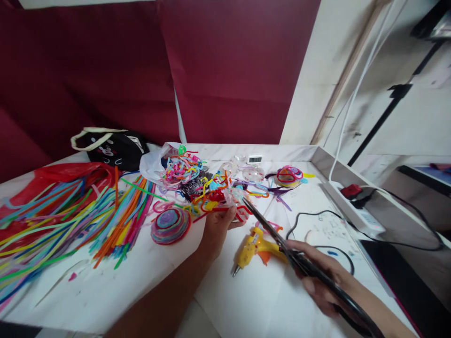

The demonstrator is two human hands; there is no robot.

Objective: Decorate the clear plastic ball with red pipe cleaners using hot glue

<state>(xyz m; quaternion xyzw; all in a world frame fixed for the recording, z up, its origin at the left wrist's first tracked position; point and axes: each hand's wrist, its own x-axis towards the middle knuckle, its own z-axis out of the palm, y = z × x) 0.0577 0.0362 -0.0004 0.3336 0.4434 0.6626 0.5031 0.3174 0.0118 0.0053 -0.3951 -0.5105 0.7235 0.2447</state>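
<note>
My left hand (219, 225) is closed, pinching a small pink and red pipe-cleaner piece (237, 203) just above the white table (268, 300). My right hand (322, 277) grips the black handles of long scissors (271, 225). The blades point up and left, and their tips meet the pipe-cleaner piece by my left fingers. A yellow glue gun (251, 249) lies on the table between my two hands, under the blades. A round coiled disc of multicoloured pipe cleaners (171, 226) rests to the left of my left hand.
A big spread of straight coloured pipe cleaners (70, 220) covers the left side. Tangled scraps (192, 180), a black bag (112, 148), a small digital clock (254, 159) and a coiled piece (289, 176) sit farther back. A white power strip (352, 211) with black cables (317, 220) lies at right.
</note>
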